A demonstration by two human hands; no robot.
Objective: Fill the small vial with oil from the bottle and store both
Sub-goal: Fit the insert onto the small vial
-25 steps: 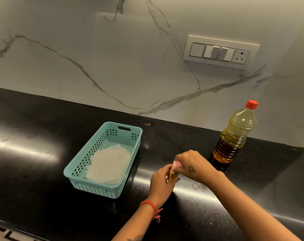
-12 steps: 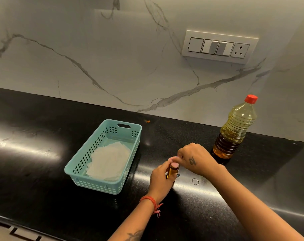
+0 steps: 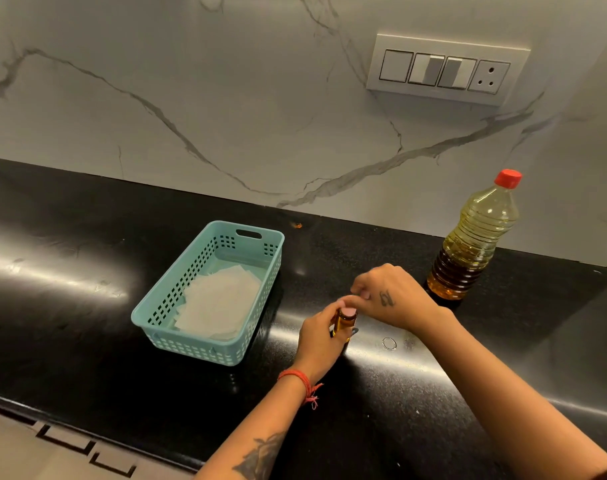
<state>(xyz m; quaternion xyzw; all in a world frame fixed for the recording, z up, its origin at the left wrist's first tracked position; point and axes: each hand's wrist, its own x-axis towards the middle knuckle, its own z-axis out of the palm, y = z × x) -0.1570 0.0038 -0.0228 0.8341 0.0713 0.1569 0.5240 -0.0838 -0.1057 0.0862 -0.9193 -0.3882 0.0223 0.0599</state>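
Just below the middle of the frame, the left hand (image 3: 317, 341) has its grip curled round a small amber glass vial with a pinkish stopper (image 3: 344, 323), standing it upright on the glossy black stone table (image 3: 87, 341). The right hand (image 3: 390, 299) hovers over the vial's top, fingertips pinched together at the stopper; whether they truly grip it I cannot tell. The vial looks light, hard and breakable, and any oil on the glass would make it slick, so I would hold it low round the body as the left hand does and leave the neck free. At the right edge of the frame, well apart from the hands, stands the tall clear plastic oil bottle with a red screw cap (image 3: 475, 237), cap on. It looks heavier, with thin walls that likely give under a squeeze, so the ribbed waist seems the safest place to take it. Left of the vial sits a pale teal perforated plastic basket (image 3: 205, 351), lined with white paper (image 3: 219, 303).
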